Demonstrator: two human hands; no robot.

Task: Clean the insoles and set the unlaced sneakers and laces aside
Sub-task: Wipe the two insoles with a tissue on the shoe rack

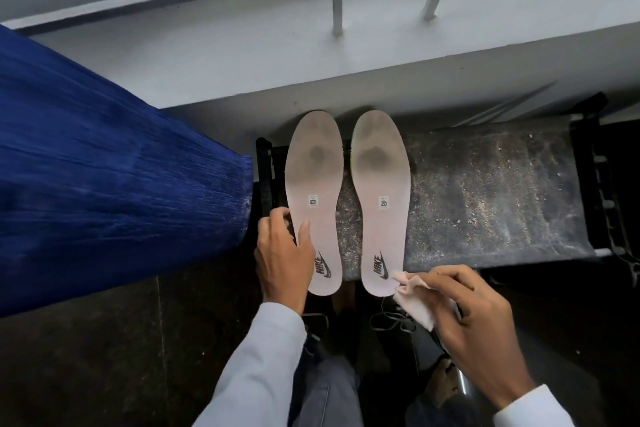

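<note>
**Insoles laid out on the bench, cloth at the heel**

Two pale insoles lie side by side, printed faces up, on the left end of the dusty black bench (485, 191). The left insole (313, 191) sits at the bench's left edge; the right insole (381, 184) lies just beside it toward the bench's middle, with a strip of gritty seat showing between them. Their toes reach the bench's far edge and their heels overhang its near edge, which probably makes the heels easy to take hold of. Both bear grey wear marks at the toe and forefoot; by my reading the cleaning has barely begun, if at all.

The left hand (284, 253) pinches the left insole at the bench's left edge, thumb on top and fingers curled round the outer rim; this looks like a steadying hold, so the thin piece does not slide on the grit. The right hand (474, 315), just off the bench's near edge, grips a bunched pale pink cloth (414, 302) between thumb and curled fingers. A corner of the cloth touches the heel of the right insole, seemingly placed to wipe from there toward the toe.

Below the bench's near edge a thin grey lace (391, 321) loops in shadow; the sneakers cannot be made out with any certainty. A blue pleated fabric (104, 166) hangs left of the bench; a white ledge (242, 55) runs along its far side.
</note>
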